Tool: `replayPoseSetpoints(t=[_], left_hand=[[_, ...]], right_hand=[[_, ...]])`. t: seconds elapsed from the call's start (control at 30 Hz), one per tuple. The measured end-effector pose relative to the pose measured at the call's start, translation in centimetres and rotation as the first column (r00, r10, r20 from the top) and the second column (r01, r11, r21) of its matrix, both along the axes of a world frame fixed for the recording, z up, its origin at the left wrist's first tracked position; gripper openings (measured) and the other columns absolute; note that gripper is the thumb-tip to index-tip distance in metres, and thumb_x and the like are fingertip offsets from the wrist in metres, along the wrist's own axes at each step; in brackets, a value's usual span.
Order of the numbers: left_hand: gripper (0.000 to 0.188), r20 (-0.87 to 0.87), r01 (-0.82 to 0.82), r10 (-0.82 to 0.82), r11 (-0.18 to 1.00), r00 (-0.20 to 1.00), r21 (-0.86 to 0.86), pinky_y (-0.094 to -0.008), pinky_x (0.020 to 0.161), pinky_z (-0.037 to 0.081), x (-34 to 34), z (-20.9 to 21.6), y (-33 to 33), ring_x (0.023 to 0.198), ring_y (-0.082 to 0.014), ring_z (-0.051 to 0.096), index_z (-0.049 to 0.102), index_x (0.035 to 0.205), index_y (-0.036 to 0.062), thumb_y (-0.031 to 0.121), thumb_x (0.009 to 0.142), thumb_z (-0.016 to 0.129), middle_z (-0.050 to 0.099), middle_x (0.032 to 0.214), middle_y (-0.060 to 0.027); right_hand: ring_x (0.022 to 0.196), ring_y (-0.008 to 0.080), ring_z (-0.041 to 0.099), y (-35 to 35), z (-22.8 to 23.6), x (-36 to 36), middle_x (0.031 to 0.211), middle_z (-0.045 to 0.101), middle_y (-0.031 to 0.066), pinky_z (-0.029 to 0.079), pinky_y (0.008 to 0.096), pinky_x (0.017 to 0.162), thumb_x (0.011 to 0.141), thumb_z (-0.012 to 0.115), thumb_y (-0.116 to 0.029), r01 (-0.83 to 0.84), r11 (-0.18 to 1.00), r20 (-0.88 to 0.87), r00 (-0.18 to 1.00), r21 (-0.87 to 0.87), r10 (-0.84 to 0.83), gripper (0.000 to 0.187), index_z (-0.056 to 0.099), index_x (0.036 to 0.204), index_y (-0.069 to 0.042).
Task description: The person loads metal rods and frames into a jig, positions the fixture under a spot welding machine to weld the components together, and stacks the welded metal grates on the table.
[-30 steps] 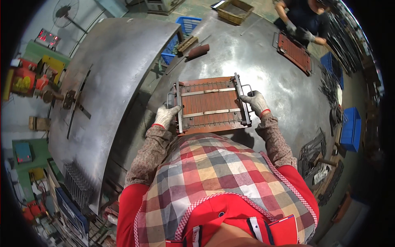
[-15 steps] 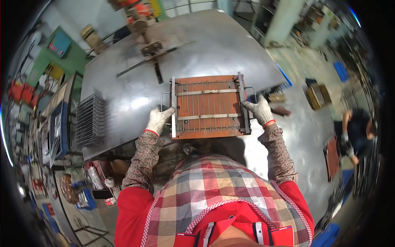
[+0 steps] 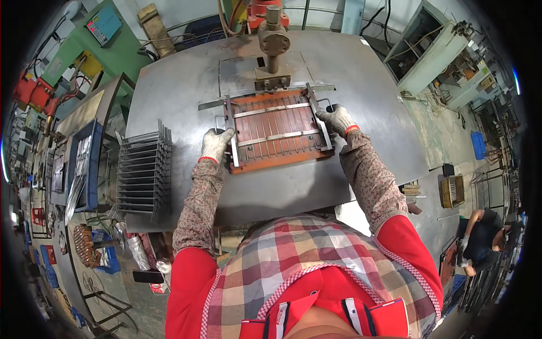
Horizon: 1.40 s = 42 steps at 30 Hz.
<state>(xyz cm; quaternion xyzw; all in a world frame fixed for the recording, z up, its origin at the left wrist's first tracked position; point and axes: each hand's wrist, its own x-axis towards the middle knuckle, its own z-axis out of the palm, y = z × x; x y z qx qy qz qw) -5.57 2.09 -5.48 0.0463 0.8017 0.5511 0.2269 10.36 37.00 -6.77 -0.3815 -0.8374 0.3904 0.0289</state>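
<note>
A reddish-brown jig board (image 3: 272, 125) with grey metal bars along both sides and a bent-rod handle on each side sits over the steel tabletop. Thin metal rods lie across it, crossed by two flat strips, making a wire rack (image 3: 278, 135). My gloved left hand (image 3: 217, 144) is closed on the jig's left edge, thumb on top. On the opposite edge my gloved right hand (image 3: 339, 120) grips it by the right handle, fingers partly hidden. Just beyond the jig's far edge stands the machine's metal head (image 3: 273, 76).
A stack of wire racks (image 3: 144, 172) stands on the table (image 3: 372, 73) at the left. Further left, a blue bin (image 3: 90, 164) holds metal pieces. A green machine (image 3: 79, 45) is at the far left. At the right are a yellowish box (image 3: 453, 192) and another person (image 3: 484, 240).
Both hands have carried the jig away from my body, up to the machine head, and it now sits slightly tilted. The view has shifted too. Both hands keep their grip.
</note>
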Motion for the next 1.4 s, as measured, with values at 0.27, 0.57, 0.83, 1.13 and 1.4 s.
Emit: replayPoseSetpoints(t=[0.27,0.57,0.83,1.13,1.4], left_hand=[[0.04,-0.106,-0.082,0.078,0.996,0.991,-0.032,-0.0335,0.056,0.049,-0.2,-0.1,0.9,0.062,-0.0207,0.06,0.061,0.084,-0.0036,0.031,0.069,0.074,0.063,0.071,-0.012],[0.04,-0.08,-0.051,0.047,0.998,0.996,-0.045,-0.0344,0.058,0.05,-4.6,-0.8,3.5,0.062,-0.0211,0.06,0.059,0.085,-0.0028,0.032,0.07,0.072,0.064,0.074,-0.0121],[0.05,-0.09,-0.019,0.018,1.0,0.996,-0.012,-0.0363,0.069,0.049,-4.1,-4.0,6.2,0.073,-0.0259,0.061,0.058,0.095,-0.006,0.036,0.072,0.071,0.064,0.082,-0.0161],[0.049,-0.139,0.012,-0.017,0.999,0.99,-0.034,-0.0388,0.073,0.048,-2.9,-3.6,8.2,0.08,-0.0309,0.063,0.059,0.095,-0.0049,0.037,0.072,0.07,0.065,0.087,-0.0195],[0.047,-0.112,-0.008,-0.001,0.996,0.994,-0.085,-0.0385,0.073,0.048,-2.5,-3.2,8.0,0.08,-0.0309,0.063,0.059,0.094,-0.0039,0.037,0.073,0.07,0.065,0.086,-0.0192]], right_hand=[[0.069,0.0172,0.06,0.1,0.0,-0.6,0.085,0.065,0.0126,0.048,0.0305,0.058,0.074,0.074,-0.032,0.034,0.999,-0.097,0.995,-0.034,-0.037,0.057,0.055,0.109,0.008],[0.075,0.0224,0.063,3.3,0.0,-4.2,0.094,0.065,0.0182,0.049,0.0335,0.062,0.076,0.072,-0.041,-0.042,0.994,0.0,0.999,0.099,0.042,0.068,0.052,0.117,0.009],[0.074,0.0219,0.063,5.8,0.1,-2.6,0.09,0.066,0.0163,0.049,0.0338,0.064,0.073,0.073,-0.044,0.009,0.993,0.079,0.997,0.12,-0.019,0.072,0.053,0.118,0.008],[0.073,0.0219,0.062,7.0,-0.6,-0.7,0.087,0.066,0.015,0.048,0.0347,0.061,0.075,0.071,-0.046,0.084,0.994,-0.007,0.996,0.07,-0.084,0.062,0.059,0.11,0.004],[0.097,0.0333,0.062,5.9,1.4,-0.9,0.101,0.064,0.0256,0.048,0.0379,0.083,0.074,0.071,-0.046,0.059,0.998,0.044,0.997,0.0,-0.059,0.07,0.055,0.113,0.01]])
